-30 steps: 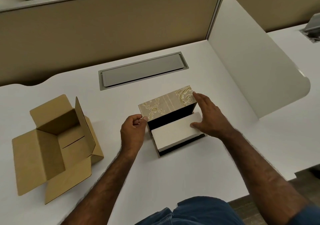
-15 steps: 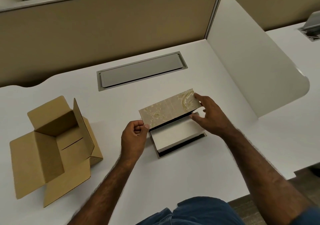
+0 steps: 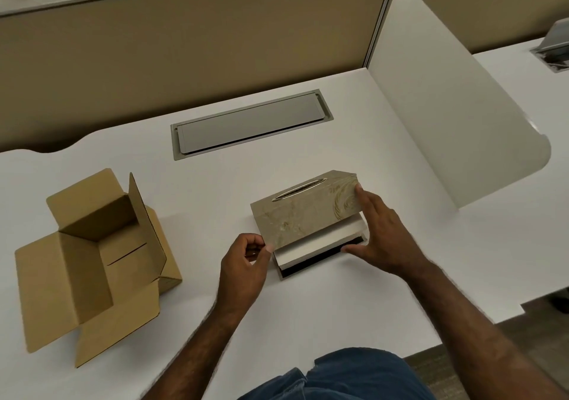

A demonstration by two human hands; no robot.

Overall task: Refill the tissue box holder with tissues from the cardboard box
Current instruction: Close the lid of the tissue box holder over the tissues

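The tissue box holder's patterned beige cover (image 3: pixel 304 212), with an oval slot on top, hangs tilted over a white tissue stack (image 3: pixel 320 242) lying on the holder's black base (image 3: pixel 311 265). My left hand (image 3: pixel 243 264) pinches the cover's near left corner. My right hand (image 3: pixel 381 236) grips the cover's right end, its thumb touching the base's front edge. The stack's front strip shows under the cover; the rest is hidden. An open cardboard box (image 3: pixel 92 261) sits at the left, flaps spread, nothing visible inside.
A grey cable hatch (image 3: pixel 251 124) is set into the white desk (image 3: pixel 308 313) behind the holder. A white divider panel (image 3: pixel 446 101) stands to the right, and a beige partition wall runs along the back. My blue-trousered lap is at the near edge.
The cover has swung from upright down over the tissue stack, so its slotted top now faces up. My right hand shifted from the tissues to the cover's end.
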